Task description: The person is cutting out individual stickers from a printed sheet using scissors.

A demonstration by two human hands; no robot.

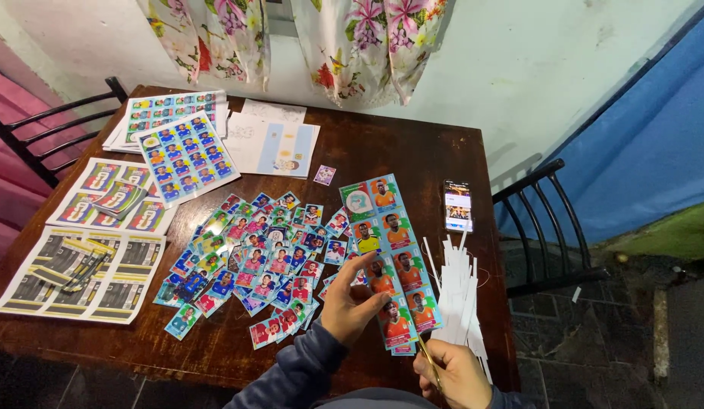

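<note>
We hold a tall strip of portrait stickers point(388, 254), two columns wide, upright over the near right part of the wooden table point(413, 155); our left hand point(352, 297) pinches its left edge between thumb and fingers, and our right hand point(452, 373) is clenched around what looks like a pair of gold scissors point(429, 360) at the strip's bottom, though the blades are too small to make out surely. Judging by the layout, the cutting is well under way; a large heap of single cut stickers point(253, 261) lies left of the strip, and a pile of white paper trimmings point(459, 291) lies to its right. Much seems left; a blue uncut sheet point(187, 157) rests on a stack at the far left, with plain white sheets point(275, 140) beside it; red-and-gold sheets point(113, 197) and black-and-gold sheets point(79, 274) lie along the left edge, each with a few cut pieces on top. A phone point(458, 205) lies screen-up near the right edge.
</note>
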